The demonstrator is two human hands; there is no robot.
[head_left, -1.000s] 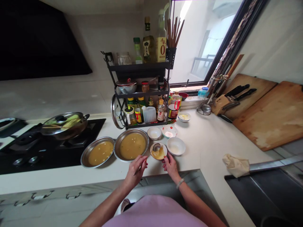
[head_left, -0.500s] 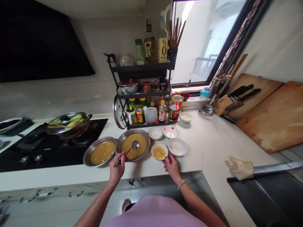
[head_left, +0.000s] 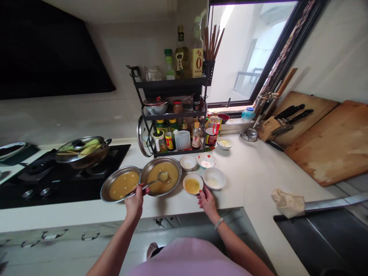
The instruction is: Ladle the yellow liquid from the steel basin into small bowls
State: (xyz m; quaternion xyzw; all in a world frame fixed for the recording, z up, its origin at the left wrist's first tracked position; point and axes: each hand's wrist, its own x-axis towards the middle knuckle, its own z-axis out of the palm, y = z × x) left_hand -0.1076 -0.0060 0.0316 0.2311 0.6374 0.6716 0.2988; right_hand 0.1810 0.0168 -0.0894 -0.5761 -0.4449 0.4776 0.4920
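My left hand (head_left: 135, 201) is closed around the handle of a metal ladle (head_left: 163, 176). The ladle's bowl carries yellowish liquid and is over the right-hand steel basin (head_left: 178, 183), which contains yellow-brown soup with pale bits. To its left, a second steel basin (head_left: 102, 188) holds similar soup. With its fingers, my right hand (head_left: 207, 202) grips the near right rim of a small white bowl (head_left: 184, 189) partly filled with yellow liquid. Around that bowl stand a small white bowl (head_left: 188, 163), a bowl with red patterns (head_left: 207, 160) and a larger white bowl (head_left: 214, 178) with whitish contents.
A black spice rack (head_left: 172, 115) with bottles and jars stands behind the bowls. On the left, a lidded pan (head_left: 82, 151) sits on the black stove (head_left: 66, 191). To the right are a knife block (head_left: 268, 128), cutting boards (head_left: 324, 142) and a sink (head_left: 322, 237).
My left hand has moved left and slightly down with the ladle. The ladle's bowl now shows liquid in it, lower over the soup. My right hand stays at the small bowl.
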